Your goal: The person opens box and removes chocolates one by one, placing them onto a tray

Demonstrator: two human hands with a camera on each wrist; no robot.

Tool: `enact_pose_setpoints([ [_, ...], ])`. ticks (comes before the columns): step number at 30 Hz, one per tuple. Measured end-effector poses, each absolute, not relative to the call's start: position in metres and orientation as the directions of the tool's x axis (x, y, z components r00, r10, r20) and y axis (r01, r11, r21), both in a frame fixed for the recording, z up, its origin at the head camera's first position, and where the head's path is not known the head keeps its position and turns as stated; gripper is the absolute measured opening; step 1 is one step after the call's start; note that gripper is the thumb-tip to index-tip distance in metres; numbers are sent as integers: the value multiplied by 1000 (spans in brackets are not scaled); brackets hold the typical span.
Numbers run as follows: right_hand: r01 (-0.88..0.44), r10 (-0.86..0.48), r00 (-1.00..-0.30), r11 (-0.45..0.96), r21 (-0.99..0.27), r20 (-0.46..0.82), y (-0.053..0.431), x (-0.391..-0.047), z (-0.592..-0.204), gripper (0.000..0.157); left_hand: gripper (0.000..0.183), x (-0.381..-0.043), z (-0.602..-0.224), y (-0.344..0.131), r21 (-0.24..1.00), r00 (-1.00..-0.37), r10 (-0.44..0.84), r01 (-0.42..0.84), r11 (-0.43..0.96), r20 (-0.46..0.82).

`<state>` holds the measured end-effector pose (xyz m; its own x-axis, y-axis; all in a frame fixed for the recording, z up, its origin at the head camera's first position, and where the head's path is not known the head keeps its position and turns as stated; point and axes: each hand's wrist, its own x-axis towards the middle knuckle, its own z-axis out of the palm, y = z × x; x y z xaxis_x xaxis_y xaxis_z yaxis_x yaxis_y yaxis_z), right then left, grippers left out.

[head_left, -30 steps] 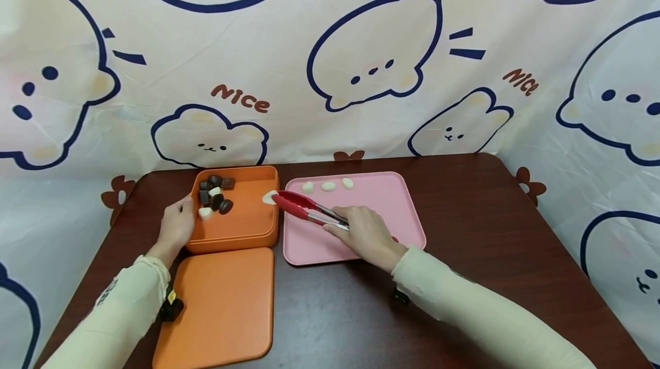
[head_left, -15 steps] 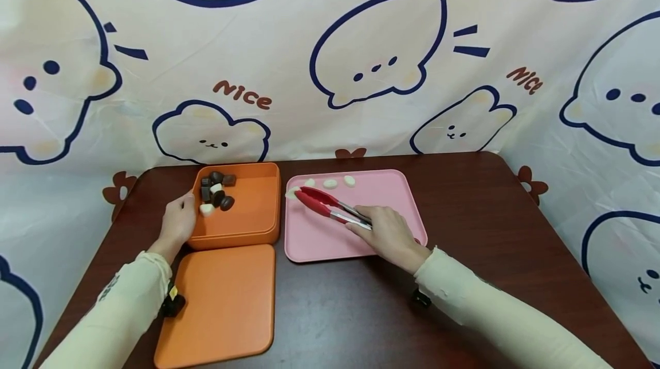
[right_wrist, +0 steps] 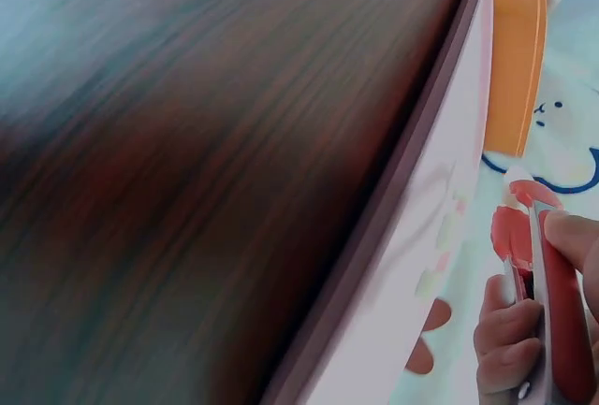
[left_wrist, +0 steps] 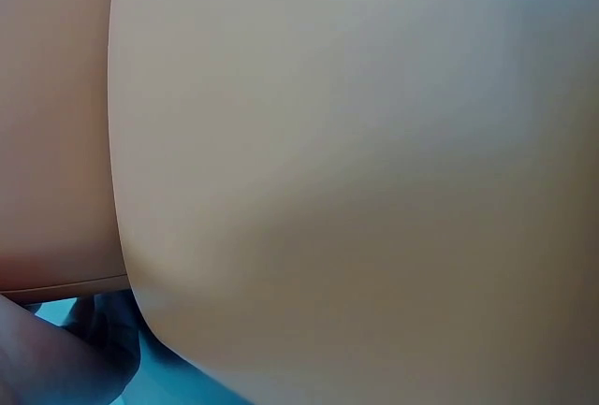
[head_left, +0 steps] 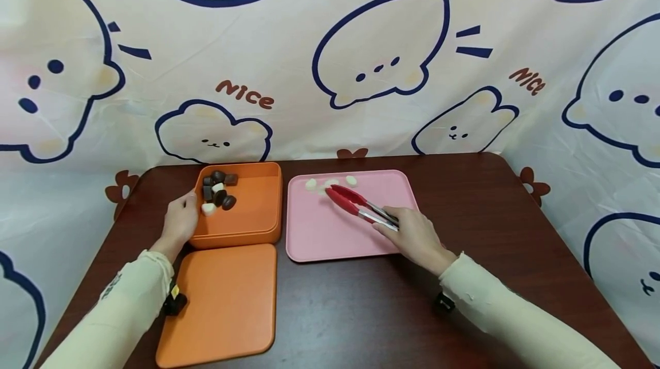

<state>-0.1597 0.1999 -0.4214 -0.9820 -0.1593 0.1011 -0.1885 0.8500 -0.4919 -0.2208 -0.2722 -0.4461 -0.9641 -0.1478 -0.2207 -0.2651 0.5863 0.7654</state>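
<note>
My right hand [head_left: 415, 237] grips a pair of red-tipped metal tongs [head_left: 365, 211] over the pink tray [head_left: 330, 234]. At the tong tips is a white oval piece [right_wrist: 516, 175], clearest in the right wrist view. Several similar white pieces [head_left: 310, 184] lie along the tray's far edge. On the left, my other hand [head_left: 180, 220] holds the left wall of an open orange box [head_left: 252, 211], its fingers partly hidden. Dark brown chocolates [head_left: 228, 203] and a few white pieces [head_left: 208, 208] are gathered at the box's left side.
An orange lid [head_left: 219, 306] lies flat in front of the box, and fills most of the left wrist view. Everything stands on a dark wooden table [head_left: 330, 323]. A printed cloth [head_left: 289, 48] hangs behind and beside it.
My right hand has carried the tongs rightward, from the box's right rim to over the tray's far part, with the white piece at their tips. My left hand has stayed on the box.
</note>
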Motion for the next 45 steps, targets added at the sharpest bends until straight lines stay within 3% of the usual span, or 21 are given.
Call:
enact_pose_setpoints([
  [10,-82,-66,-997,885,-458,50,239,-164,-420,49,65,-221,-447,-273,773,-967,-137,-253,582,-213],
  [16,-72,-38,-995,914,-399,91,259,-171,-419,50,64,-221,-447,-274,776,-969,-138,-248,580,-207],
  [37,-247,-201,-918,964,-95,343,270,-188,-436,37,64,-217,-445,-273,774,-965,-157,-263,576,-211],
  [45,-273,-241,-908,961,-46,343,271,-185,-442,41,64,-219,-445,-272,774,-965,-155,-262,576,-211],
])
